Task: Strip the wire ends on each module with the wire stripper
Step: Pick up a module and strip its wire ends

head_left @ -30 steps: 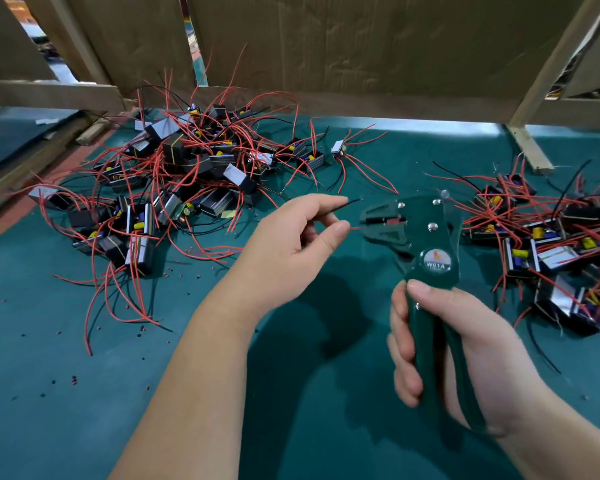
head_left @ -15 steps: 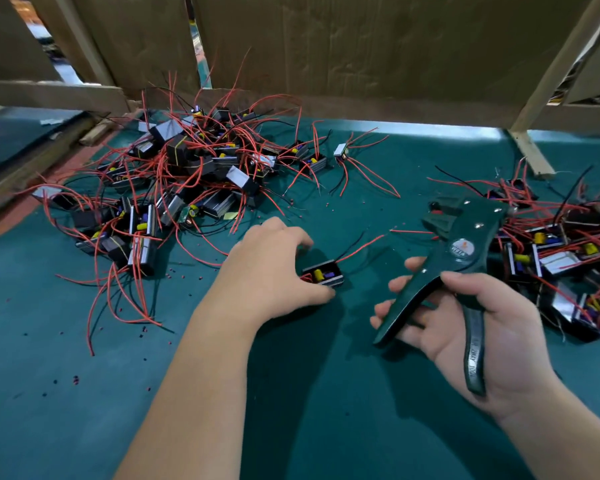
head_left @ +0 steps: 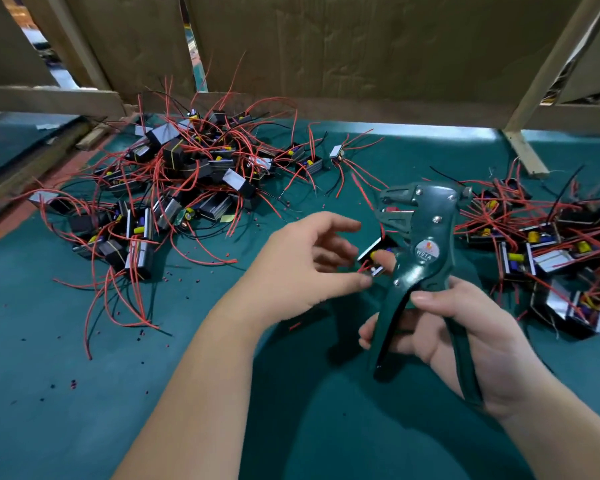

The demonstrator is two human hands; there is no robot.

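Left hand (head_left: 302, 268) hovered with fingers loosely spread, thumb tip touching red wire (head_left: 362, 268) of module (head_left: 373, 252); whether it gripped could not be told. Right hand (head_left: 465, 337) gripped handles of green wire stripper (head_left: 426, 233), held upright, jaws facing left, just above module. Module sat just beside stripper head. Tangled module piles lay far left (head_left: 174, 188) and right (head_left: 551, 251) on green table (head_left: 118, 393).

L hand (head_left: 309, 268), thumb & fingers pinching a module (head_left: 371, 251); R hand (head_left: 465, 337) wrapped round wire stripper (head_left: 426, 237) handles; both forearms angled inward.
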